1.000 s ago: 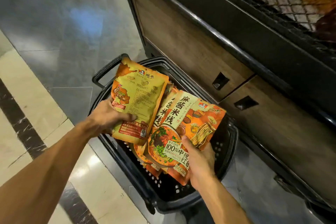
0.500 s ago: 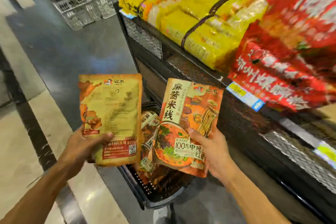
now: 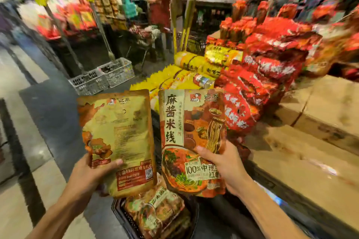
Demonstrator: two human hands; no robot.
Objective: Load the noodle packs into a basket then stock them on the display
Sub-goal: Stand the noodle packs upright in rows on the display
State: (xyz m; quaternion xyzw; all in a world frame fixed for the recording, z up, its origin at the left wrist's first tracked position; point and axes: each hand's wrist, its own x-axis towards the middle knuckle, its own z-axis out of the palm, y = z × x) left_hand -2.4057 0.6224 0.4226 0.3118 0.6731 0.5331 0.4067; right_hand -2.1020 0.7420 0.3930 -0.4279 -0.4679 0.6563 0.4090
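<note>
The left hand (image 3: 91, 172) grips one noodle pack (image 3: 118, 141) by its lower edge, thumb across the face; the right hand (image 3: 223, 167) pinches a second pack (image 3: 192, 137) likewise. Both packs stand upright above the grips, over the basket (image 3: 120, 217) holding more packs. The pouches appear light, flexible and slick; hold near the sealed bottom edge.

Two noodle packs (image 3: 118, 141) side by side above basket (image 3: 118, 211); display (image 3: 310, 161) right.
</note>
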